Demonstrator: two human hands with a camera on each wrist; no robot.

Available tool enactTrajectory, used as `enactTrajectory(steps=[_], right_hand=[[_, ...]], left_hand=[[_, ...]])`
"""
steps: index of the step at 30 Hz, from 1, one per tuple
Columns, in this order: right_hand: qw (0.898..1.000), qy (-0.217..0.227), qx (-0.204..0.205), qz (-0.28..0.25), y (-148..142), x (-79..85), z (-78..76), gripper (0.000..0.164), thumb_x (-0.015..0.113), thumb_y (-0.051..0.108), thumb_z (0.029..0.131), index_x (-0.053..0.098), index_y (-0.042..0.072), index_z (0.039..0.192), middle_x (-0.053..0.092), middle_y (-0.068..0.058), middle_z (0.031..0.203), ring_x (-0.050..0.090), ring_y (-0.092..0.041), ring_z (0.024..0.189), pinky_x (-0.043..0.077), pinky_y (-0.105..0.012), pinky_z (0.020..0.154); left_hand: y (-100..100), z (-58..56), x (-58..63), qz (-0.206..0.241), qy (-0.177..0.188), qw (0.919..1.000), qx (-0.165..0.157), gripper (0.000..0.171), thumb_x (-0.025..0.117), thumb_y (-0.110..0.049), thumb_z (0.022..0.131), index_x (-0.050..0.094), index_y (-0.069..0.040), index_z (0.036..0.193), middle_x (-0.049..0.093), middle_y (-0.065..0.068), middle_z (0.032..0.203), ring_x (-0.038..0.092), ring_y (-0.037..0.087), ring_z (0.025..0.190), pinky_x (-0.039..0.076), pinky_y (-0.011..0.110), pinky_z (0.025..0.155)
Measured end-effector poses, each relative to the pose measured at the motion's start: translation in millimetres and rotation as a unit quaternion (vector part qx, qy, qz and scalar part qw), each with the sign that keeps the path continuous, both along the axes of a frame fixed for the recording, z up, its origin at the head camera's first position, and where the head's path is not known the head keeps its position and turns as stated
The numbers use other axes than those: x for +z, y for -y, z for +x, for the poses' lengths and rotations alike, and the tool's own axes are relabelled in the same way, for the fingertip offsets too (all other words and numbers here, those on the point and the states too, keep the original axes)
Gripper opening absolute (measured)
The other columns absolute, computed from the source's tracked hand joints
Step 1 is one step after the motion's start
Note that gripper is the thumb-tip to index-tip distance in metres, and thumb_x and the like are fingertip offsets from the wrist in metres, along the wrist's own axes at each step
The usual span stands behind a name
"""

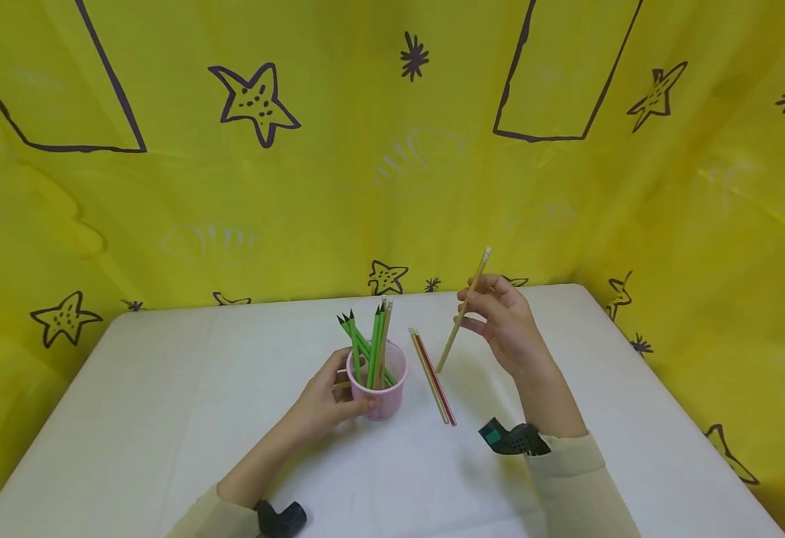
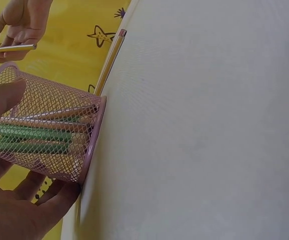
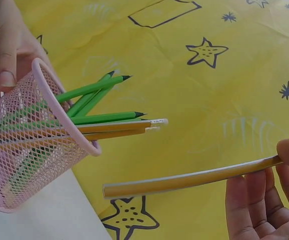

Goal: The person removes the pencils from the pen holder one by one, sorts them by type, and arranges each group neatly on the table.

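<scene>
My left hand (image 1: pixel 325 400) grips a pink mesh pencil cup (image 1: pixel 389 405) round its side, the thumb in front and the fingers behind. Inside stand several green pencils (image 3: pixel 94 120) with dark tips up, beside yellow pencils (image 3: pixel 119 131) with white eraser ends up. To the right of the cup, my right hand (image 1: pixel 503 321) pinches one yellow pencil (image 1: pixel 462 314) between thumb and fingers, raised and tilted. Its white eraser end points up; the blunt lower end (image 3: pixel 134 189) points towards the cup. Between cup and right hand, a red pencil (image 1: pixel 436 381) lies alongside a yellow one (image 1: pixel 426 370) on the table.
A white-covered table (image 1: pixel 231 359) bears everything. Behind it and at the sides hangs a yellow cloth (image 1: pixel 339 194) with dark drawn stars. Dark straps with small devices (image 1: pixel 516 438) sit at both wrists, over light sleeves.
</scene>
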State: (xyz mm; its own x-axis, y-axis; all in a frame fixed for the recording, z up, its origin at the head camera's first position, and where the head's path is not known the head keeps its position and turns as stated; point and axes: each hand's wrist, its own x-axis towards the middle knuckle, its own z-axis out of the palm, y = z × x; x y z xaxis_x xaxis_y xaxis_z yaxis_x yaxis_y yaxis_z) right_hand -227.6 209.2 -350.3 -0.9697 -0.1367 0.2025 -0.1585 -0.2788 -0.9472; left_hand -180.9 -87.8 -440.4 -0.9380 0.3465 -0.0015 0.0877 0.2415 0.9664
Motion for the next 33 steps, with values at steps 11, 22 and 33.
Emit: enactTrajectory(steps=[11,22,33], right_hand=[[1.000,0.009,-0.004,0.028,-1.8,-2.3,1.3,0.013,0.053,0.002,0.099,0.054,0.014,0.104,0.060,-0.001,0.100,0.064,-0.015,0.085,0.061,-0.033,0.079],[0.998,0.023,-0.004,0.060,-6.9,-10.7,-5.0,0.016,0.054,-0.001,0.097,0.055,0.011,0.108,0.061,0.000,0.098,0.062,-0.014,0.090,0.061,-0.030,0.076],[0.993,0.038,0.007,0.108,-7.2,-18.1,-9.1,0.023,0.053,0.000,0.096,0.049,0.002,0.119,0.063,-0.001,0.096,0.062,-0.016,0.085,0.060,-0.030,0.075]], left_hand=[[1.8,2.5,-1.0,-0.002,-0.015,0.9999,-0.006,0.081,0.084,-0.016,0.081,0.037,-0.018,0.147,0.051,0.016,0.141,0.055,0.039,0.126,0.048,0.051,0.106],[-0.3,0.4,1.3,0.002,-0.020,0.9997,-0.012,0.082,0.084,-0.015,0.081,0.037,-0.017,0.148,0.050,0.016,0.141,0.055,0.040,0.126,0.049,0.050,0.105],[-0.1,1.1,2.2,0.000,-0.016,0.9999,-0.006,0.082,0.084,-0.014,0.080,0.037,-0.018,0.148,0.049,0.016,0.143,0.055,0.040,0.127,0.049,0.049,0.105]])
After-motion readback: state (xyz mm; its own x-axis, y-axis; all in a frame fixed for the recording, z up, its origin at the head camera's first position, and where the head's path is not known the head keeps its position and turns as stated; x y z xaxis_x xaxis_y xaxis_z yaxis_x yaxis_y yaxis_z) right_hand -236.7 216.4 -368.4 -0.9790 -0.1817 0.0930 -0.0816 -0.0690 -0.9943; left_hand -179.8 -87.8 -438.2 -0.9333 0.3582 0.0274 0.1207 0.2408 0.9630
